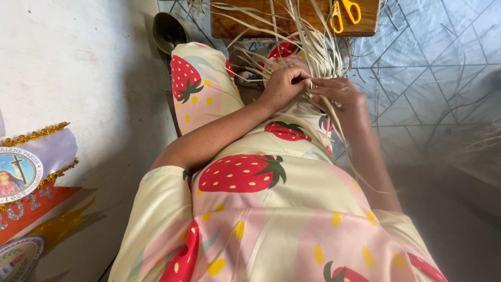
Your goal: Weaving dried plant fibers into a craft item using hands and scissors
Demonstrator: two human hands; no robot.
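I see both hands meeting over the lap, working a bundle of pale dried leaf strips (pixel 313 52). The left hand (pixel 284 83) is curled shut, fingertips pinching strips right where they cross. The right hand (pixel 342 96) is also closed on strips, thumb and fingers pressed against the same spot, touching the left. My read is that the two pinch together so the crossing stays tight while the loose ends fan upward and away.

The strips rest on the knees, over a strawberry-print dress (pixel 245 172), which keeps the work close and steady. Free ends spread toward a low wooden stool (pixel 292 21) just beyond the knees. Yellow-handled scissors (pixel 345 13) lie on that surface, within reach but apart from the hands, likely parked for trimming. More loose strips trail onto the patterned floor covering (pixel 433 68) at right. A dark rounded object sits by the stool's left corner; I cannot tell what it is. Decorated banners (pixel 31 172) lie at left.
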